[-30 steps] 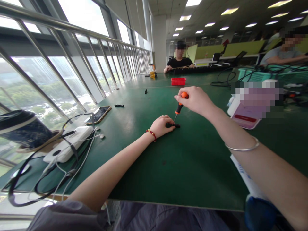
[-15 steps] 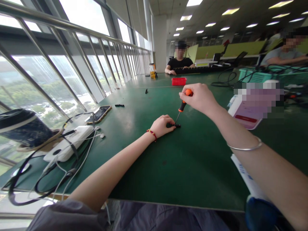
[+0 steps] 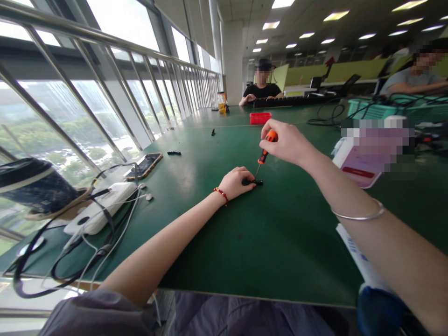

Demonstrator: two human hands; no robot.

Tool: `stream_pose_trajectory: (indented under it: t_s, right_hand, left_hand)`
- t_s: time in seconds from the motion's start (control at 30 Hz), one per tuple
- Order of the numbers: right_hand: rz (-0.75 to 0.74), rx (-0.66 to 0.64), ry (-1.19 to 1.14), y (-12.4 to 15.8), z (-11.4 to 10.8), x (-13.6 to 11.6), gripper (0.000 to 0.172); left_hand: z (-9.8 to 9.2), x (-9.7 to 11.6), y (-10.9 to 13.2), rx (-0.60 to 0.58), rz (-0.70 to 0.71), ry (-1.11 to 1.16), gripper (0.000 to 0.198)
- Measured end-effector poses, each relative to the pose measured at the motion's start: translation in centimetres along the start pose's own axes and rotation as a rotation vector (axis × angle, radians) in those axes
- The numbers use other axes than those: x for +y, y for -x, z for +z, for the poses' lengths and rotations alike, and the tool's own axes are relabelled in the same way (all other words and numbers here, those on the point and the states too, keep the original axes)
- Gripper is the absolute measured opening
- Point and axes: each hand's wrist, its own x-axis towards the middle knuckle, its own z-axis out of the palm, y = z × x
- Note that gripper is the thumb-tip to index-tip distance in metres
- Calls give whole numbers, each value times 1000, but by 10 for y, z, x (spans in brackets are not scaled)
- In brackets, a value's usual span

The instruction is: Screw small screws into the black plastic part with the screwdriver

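Observation:
My left hand (image 3: pixel 238 182) rests on the green table (image 3: pixel 210 242), its fingers closed on a small black part (image 3: pixel 258 182) that lies flat on the tabletop. Above and to the right, my right hand (image 3: pixel 287 140) grips an orange and black screwdriver (image 3: pixel 270 137) near the top of its handle. The metal shaft slants down to the left, and its tip meets the black part beside my left fingertips. What the tip touches exactly is too small to make out.
Two small black pieces (image 3: pixel 174 153) (image 3: pixel 213 132) lie farther back at left. A red tray (image 3: pixel 260 118) sits ahead. At left are a phone (image 3: pixel 143 166), a white power bank (image 3: pixel 101 207), cables and a cup (image 3: pixel 38 186). A pink-screened device (image 3: pixel 364 158) and teal basket (image 3: pixel 385 109) stand right. A person (image 3: pixel 262 88) sits opposite.
My right hand has shifted slightly left and turned on the screwdriver handle, which now stands a little differently. My left hand and the black part have stayed in place.

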Motion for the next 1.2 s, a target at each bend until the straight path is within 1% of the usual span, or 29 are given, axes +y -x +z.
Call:
stream_pose_trajectory:
  t_s: [0.1, 0.17, 0.2, 0.3, 0.37, 0.47, 0.57, 0.67, 0.8, 0.9, 1.0, 1.1, 1.2]
  right_hand:
    - [11, -28, 19, 1, -2, -2, 21]
    - [17, -35, 42, 1, -4, -3, 30]
    - [16, -33, 48, 1, -4, -3, 32]
    - [21, -15, 46, 1, -4, -5, 21]
    - [31, -13, 42, 2, -5, -6, 24]
    - [39, -30, 63, 2, -5, -7, 23]
    - [28, -29, 83, 3, -5, -7, 31]
    - [21, -6, 83, 3, -4, -7, 21]
    - [24, -19, 83, 2, -2, -7, 24]
    - [13, -23, 106, 1, 0, -6, 22]
    - [14, -42, 82, 1, 0, -6, 16]
    - [12, -53, 48, 1, -1, -7, 21]
    - [7, -26, 34, 3, -2, -9, 23]
  left_hand:
    - [1, -1, 0, 4, 5, 5, 13]
    - [1, -1, 0, 6, 7, 10, 13]
    - [1, -1, 0, 5, 9, 11, 13]
    - [1, -1, -1, 5, 12, 10, 12]
    - [1, -1, -1, 10, 14, 9, 12]
    - [1, -1, -1, 16, 18, 14, 12]
    - [1, -2, -1, 14, 23, 18, 12]
    - [1, -2, -1, 12, 22, 13, 12]
    - [1, -1, 0, 19, 15, 14, 12]
    - [1, -1, 0, 20, 14, 16, 11]
    - [1, -1, 0, 19, 17, 20, 11]
    - [1, -1, -1, 21, 18, 19, 11]
    - [1, -2, -1, 20, 17, 17, 11]
